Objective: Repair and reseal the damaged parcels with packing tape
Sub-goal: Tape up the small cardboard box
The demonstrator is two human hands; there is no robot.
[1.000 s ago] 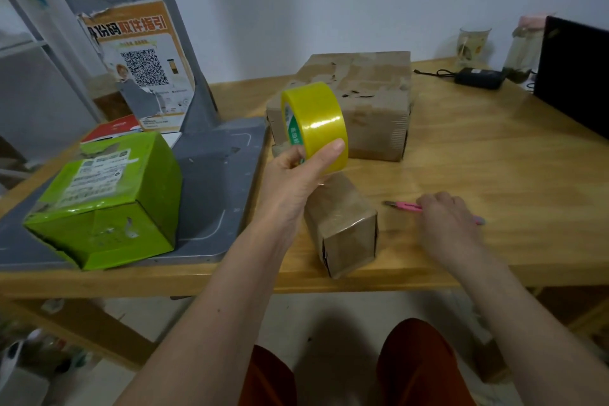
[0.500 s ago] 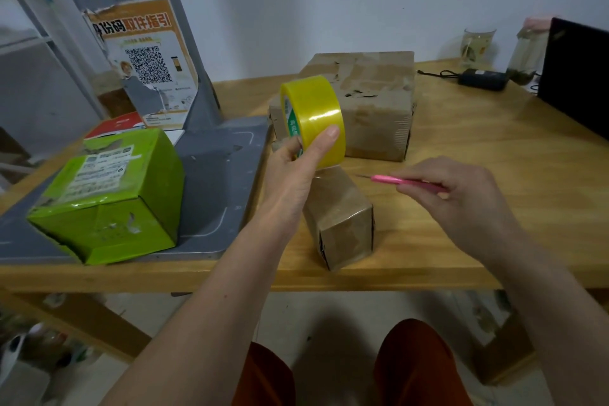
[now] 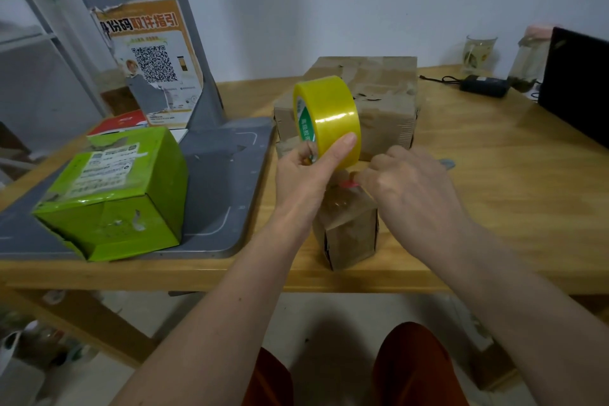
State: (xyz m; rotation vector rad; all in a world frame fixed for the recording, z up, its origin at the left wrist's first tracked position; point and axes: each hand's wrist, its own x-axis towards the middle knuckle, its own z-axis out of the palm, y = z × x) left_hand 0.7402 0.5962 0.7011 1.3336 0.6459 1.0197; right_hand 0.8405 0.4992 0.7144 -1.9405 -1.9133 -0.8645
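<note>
1. Left hand (image 3: 304, 176): raised above the table (image 3: 494, 208), gripping the yellow tape roll (image 3: 328, 117) upright, thumb across its outer face, fingers behind it.
2. Right hand (image 3: 410, 189): fingers curled, pinching a pink-handled tool (image 3: 349, 184) just beneath the roll; only a short pink section shows, its tip hidden.
3. Small brown parcel (image 3: 351, 234): stands at the near table edge, directly below both hands; the left wrist covers its left side, the right hand its upper right corner.
4. Large brown parcel (image 3: 382, 109): lies farther back, behind the roll, untouched; its top shows torn patches.
5. Green box (image 3: 115, 194): sits on the grey platform (image 3: 224, 181) to the left, well apart from both hands, with dents on its near face.
6. Far right corner: a black adapter (image 3: 484, 85) and a glass (image 3: 478, 53).
</note>
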